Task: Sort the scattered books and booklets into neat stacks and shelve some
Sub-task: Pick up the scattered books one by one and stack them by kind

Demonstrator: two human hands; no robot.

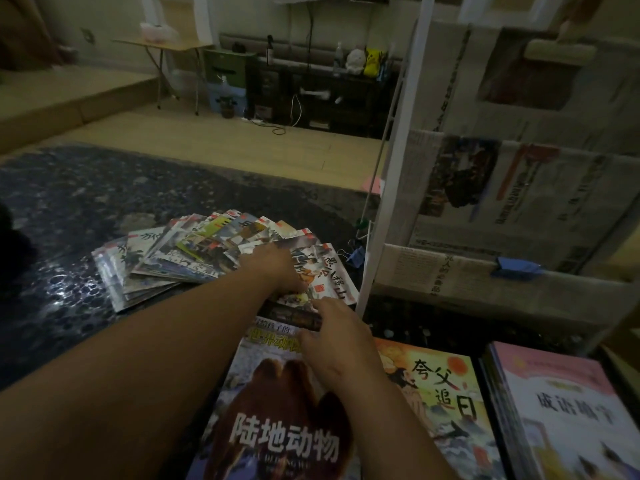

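A fanned heap of thin booklets [180, 258] lies on the dark patterned rug. At its right end sits a booklet with a painted figure and red seal [332, 275]. My left hand [273, 268] lies on that booklet's left part, fingers over the cover. My right hand [332, 330] is at the booklet's near edge, fingers curled down where a dark book edge [294, 315] shows; whether it grips is unclear. Below my arms lies a big animal book with a camel cover [273, 410]. To its right are a sun-picture book [443, 393] and a pink-covered stack [568, 410].
A white rack [398, 168] hung with newspapers [519, 188] stands at right, with blue clips [516, 268] on it. Beyond the rug [69, 209] is wooden floor, a folding table [166, 46] and a dark shelf unit [329, 95] with cables.
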